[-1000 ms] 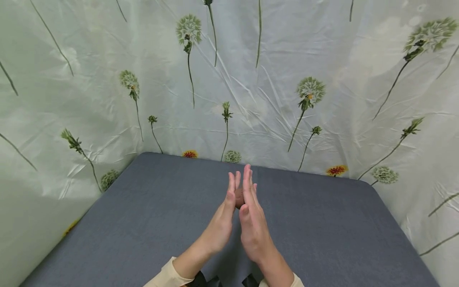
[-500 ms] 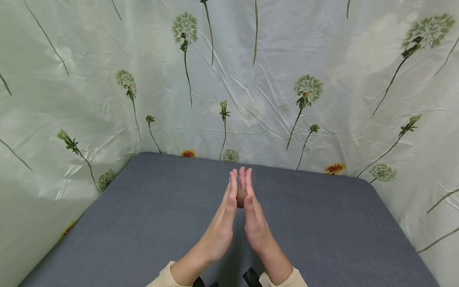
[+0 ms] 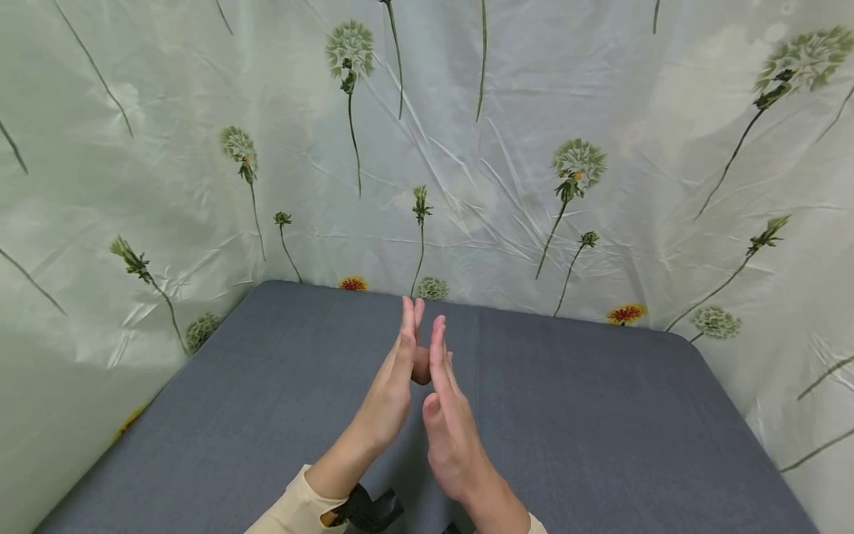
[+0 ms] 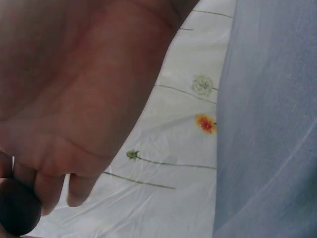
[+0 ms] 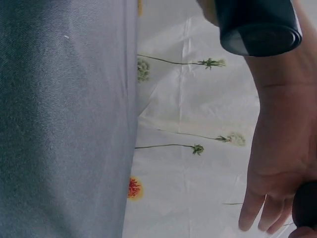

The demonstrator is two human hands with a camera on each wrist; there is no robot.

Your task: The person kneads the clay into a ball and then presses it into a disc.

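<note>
A small brown ball (image 3: pixel 421 366), smooth and dough-like, sits between my two upright palms in the head view. My left hand (image 3: pixel 387 404) presses it from the left with straight fingers. From the right, the straight fingers of my right hand (image 3: pixel 455 437) press against it, and this hand stands a little nearer to me than the left. Both hands are above the table. In the left wrist view the dark ball (image 4: pixel 19 207) shows at the lower left corner by the fingers of a palm. At the right edge of the right wrist view, the ball (image 5: pixel 306 206) is partly cut off.
A grey cloth-covered table (image 3: pixel 587 430) spreads below the hands. Behind and beside it hangs a pale curtain (image 3: pixel 494 185) printed with dandelions. Black straps and a device (image 3: pixel 367 508) are on the left wrist; a dark cylindrical part (image 5: pixel 260 27) shows in the right wrist view.
Both hands and the ball have shifted left. The palms slide against each other: the left fingertips now reach farther forward than the right, where half a second ago they were about level.
</note>
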